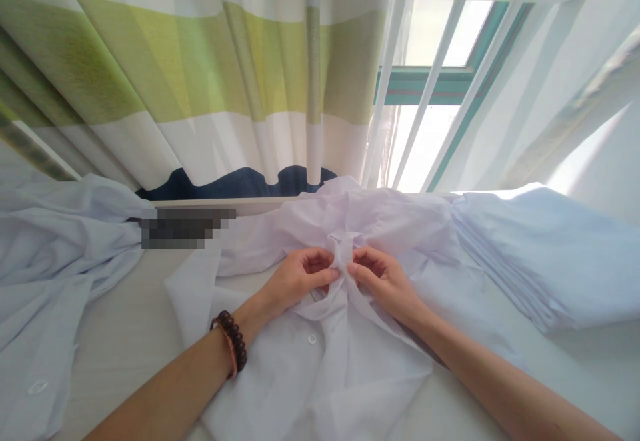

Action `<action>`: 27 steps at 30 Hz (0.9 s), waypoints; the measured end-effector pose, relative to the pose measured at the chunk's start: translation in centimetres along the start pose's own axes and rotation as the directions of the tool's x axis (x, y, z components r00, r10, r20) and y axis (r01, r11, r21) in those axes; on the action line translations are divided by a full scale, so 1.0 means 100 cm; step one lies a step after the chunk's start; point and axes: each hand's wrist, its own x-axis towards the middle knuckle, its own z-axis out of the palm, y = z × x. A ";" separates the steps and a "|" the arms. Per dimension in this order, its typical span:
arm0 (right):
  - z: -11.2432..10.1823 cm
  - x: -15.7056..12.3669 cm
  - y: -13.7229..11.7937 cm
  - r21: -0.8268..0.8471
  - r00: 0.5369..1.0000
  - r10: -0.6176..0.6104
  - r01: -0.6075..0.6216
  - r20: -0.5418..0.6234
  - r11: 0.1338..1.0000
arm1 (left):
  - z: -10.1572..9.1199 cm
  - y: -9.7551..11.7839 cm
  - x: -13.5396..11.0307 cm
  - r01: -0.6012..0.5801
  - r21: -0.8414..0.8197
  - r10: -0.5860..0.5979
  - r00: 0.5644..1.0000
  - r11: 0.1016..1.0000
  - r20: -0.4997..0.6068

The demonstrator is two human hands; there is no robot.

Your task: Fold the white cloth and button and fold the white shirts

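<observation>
A white button-up shirt (270, 361) lies spread and rumpled on the table in front of me. My left hand (310, 271) pinches its front band from the left, thumb and fingertips pressed on the cloth. From the right, my right hand (375, 274) pinches the same band, its fingertips close to the left ones. The cloth bunches up between the two hands. One small white button (312, 339) shows on the shirt below my left hand. Whether a button sits between my fingertips is hidden. Dark bead bracelets circle my left wrist.
Another crumpled white garment (45, 274) with a button lies at the left. A neat stack of folded white clothes (560, 254) is at the right. Behind the table (115, 348) hang a green-and-white curtain (200, 61) and a white railing (425, 74) before a window. A blurred-out patch covers something dark at the back left.
</observation>
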 end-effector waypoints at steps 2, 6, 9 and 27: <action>0.000 -0.001 0.000 0.033 1.000 0.001 -0.001 0.022 0.999 | 0.000 0.002 -0.001 0.002 0.016 -0.002 1.000 1.000 -0.018; -0.001 -0.002 0.003 -0.018 0.998 -0.014 0.015 0.066 1.000 | 0.001 0.004 -0.002 0.018 0.034 -0.017 0.999 0.999 -0.046; 0.001 -0.003 0.003 -0.071 0.996 -0.022 0.028 0.081 0.997 | 0.001 0.004 -0.002 0.029 0.029 -0.027 0.999 0.999 -0.043; 0.002 -0.002 0.005 -0.115 0.999 -0.001 0.004 0.034 0.993 | -0.001 0.001 0.000 0.006 0.048 -0.006 1.000 0.999 -0.012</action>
